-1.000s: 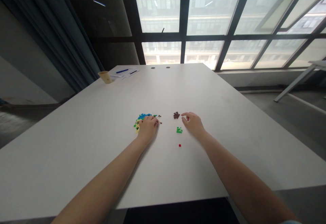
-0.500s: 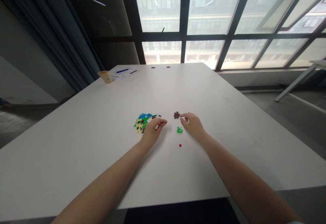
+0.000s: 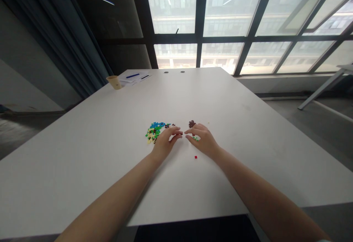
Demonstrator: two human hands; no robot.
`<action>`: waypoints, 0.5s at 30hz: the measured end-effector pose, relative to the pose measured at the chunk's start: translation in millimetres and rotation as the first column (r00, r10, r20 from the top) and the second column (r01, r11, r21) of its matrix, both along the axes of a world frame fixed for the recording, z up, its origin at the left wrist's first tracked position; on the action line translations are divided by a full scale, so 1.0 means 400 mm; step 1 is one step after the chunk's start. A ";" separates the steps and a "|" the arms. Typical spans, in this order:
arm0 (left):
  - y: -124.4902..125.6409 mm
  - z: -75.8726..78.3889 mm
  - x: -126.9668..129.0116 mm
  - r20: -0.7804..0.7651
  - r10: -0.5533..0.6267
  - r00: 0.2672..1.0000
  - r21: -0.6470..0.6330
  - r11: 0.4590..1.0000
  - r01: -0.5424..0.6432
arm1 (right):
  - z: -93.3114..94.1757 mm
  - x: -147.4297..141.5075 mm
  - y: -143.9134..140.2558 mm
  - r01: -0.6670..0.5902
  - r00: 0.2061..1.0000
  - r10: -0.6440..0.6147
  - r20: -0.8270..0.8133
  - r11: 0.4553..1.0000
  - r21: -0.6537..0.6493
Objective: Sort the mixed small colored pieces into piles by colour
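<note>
On the white desk (image 3: 171, 98), the left hand (image 3: 164, 140) pinches one small dark piece (image 3: 181, 134) in its grip — the right hand (image 3: 205, 141), its grip parted, is just beside that piece. Nearby lie one mixed pile (image 3: 153, 130), one brown pile (image 3: 191, 123), one green cluster (image 3: 195, 138) (partly hidden by the right hand) and one red piece (image 3: 195, 157).

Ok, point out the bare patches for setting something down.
The table is bare left of the mixed pile, between that pile and the cup, and between the red piece and near edge. It is crowded around the left hand and right hand, beside the brown pile and green pieces.
</note>
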State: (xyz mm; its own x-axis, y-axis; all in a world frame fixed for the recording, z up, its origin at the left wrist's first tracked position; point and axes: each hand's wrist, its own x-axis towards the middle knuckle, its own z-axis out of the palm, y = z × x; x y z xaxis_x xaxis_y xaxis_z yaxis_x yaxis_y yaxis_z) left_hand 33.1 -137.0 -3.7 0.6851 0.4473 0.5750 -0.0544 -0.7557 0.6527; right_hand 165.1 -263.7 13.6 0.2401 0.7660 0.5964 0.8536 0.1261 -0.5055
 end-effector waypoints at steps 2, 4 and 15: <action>-0.003 0.003 0.000 -0.012 -0.006 1.000 -0.017 1.000 0.006 | -0.001 -0.006 0.002 -0.009 1.000 0.008 0.015 1.000 0.014; -0.006 0.008 0.000 -0.041 -0.018 0.999 -0.049 0.999 0.016 | -0.003 -0.009 0.005 -0.012 1.000 0.012 0.017 1.000 0.020; 0.006 0.007 0.003 -0.106 -0.051 0.993 -0.048 0.998 0.046 | -0.018 -0.007 0.019 -0.024 0.999 0.020 -0.050 0.997 -0.076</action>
State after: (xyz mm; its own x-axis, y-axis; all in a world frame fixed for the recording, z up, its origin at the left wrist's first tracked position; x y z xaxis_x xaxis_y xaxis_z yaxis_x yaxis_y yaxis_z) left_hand 34.4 -134.4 -1.0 0.7634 0.4357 0.4768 -0.0183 -0.7233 0.6903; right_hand 162.4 -256.1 6.4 0.2501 0.8144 0.5236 0.8247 0.1041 -0.5559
